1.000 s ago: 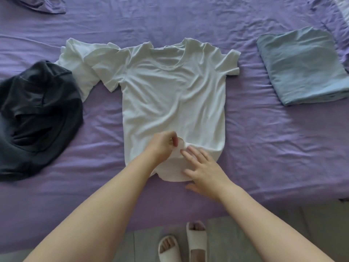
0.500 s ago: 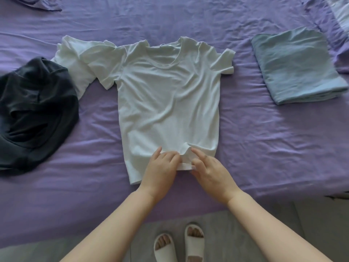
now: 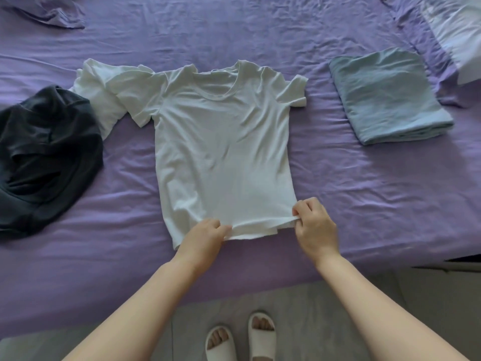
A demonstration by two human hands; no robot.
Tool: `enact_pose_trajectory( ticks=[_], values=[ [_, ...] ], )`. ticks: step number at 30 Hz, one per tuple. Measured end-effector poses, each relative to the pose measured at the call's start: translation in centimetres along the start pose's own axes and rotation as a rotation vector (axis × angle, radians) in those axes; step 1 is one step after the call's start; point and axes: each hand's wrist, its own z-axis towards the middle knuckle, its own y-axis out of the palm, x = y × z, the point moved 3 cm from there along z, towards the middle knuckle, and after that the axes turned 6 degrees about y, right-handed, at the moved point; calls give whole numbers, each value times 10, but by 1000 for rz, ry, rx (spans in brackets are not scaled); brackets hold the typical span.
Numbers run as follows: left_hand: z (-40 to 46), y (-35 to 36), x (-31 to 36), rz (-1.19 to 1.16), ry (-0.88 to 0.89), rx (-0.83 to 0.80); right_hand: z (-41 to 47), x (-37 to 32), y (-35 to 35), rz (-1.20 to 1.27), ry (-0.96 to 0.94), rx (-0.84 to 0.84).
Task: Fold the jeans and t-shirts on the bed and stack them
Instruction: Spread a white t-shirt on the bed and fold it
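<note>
So the plain white cotton t-shirt (image 3: 223, 152) is lying face up in the middle of the bed with the wrinkled purple sheet (image 3: 338, 191), collar pointing away from the person and the hem sitting right at the near edge. That means its long axis is running straight out from the body, and both hands are working at the close end of it. The left hand (image 3: 205, 237) is pinching the hem around the middle-left, fingers curled over the fabric, and the right hand (image 3: 313, 225) is pinching the hem at the right corner, so the edge is getting stretched sideways between them. The right corner is nearer the right hand; the left corner of the hem isn't held by anyone.

I'd guess they're flattening the bottom before folding it.

A folded pale blue garment (image 3: 387, 97) is sitting off to the right, well apart, and a crumpled dark grey garment (image 3: 44, 157) is waiting on the left.
</note>
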Motion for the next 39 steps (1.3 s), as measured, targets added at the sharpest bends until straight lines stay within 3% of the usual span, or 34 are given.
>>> enact_pose_trajectory(
  ticks=[3, 7, 10, 16, 22, 26, 29, 31, 35, 37, 39],
  values=[
    [6, 3, 4, 52, -17, -50, 1, 6, -1, 21, 32, -42],
    [18, 11, 14, 152, -27, -45, 1, 6, 20, -125, 102, -250],
    [24, 20, 17, 213, -39, -28, 1, 8, 25, -47, 172, -154],
    [14, 22, 20, 182, -81, -31, -7, 25, -7, -67, 66, 191],
    [14, 21, 26, 183, -89, -51, -3, 36, 13, -153, 175, -76],
    [17, 21, 26, 189, -77, -30, -7, 45, 7, -139, 204, 39],
    [13, 20, 25, 199, -74, -31, -11, 59, -3, -332, 271, -17],
    [12, 20, 26, 168, -69, -46, -9, 58, -3, -467, 221, -97],
    [8, 23, 26, 95, -22, -108, -9, 27, 10, -440, 84, -105],
    [2, 21, 21, 70, -44, -43, -13, 1, 22, -401, -85, -122],
    [-5, 15, 12, 66, -85, 68, -22, -26, 40, -319, -270, -249]
  ],
)
